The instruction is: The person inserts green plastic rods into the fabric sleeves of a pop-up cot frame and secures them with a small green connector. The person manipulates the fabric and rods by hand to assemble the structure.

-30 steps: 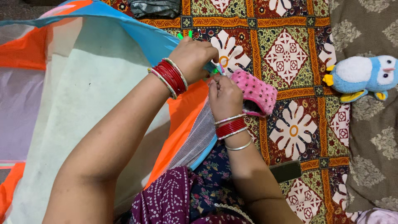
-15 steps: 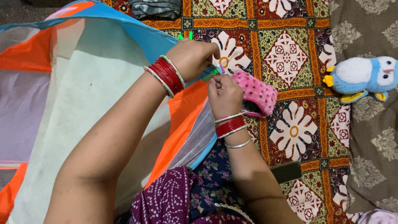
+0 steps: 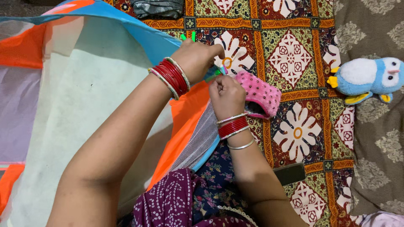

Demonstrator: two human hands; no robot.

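Pinching the blue edge of the play tent [image 3: 84, 105] near the frame's centre, the left hand [image 3: 197, 56] and right hand [image 3: 227, 96] sat close together, both closed on the fabric and small green and pink pieces there. The tent filled the left half. Just right of the hands lay a pink cloth [image 3: 260, 91] on a patterned quilt [image 3: 294, 54]; a blue stuffed bird [image 3: 368, 77] rested at the right edge.

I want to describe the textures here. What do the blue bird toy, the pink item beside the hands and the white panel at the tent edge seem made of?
Blue bird toy: probably soft plush, with a fuzzy matte surface. Pink item: likely fleecy fabric, dotted and matte. White panel: looks like mesh netting, with a fine visible grid.
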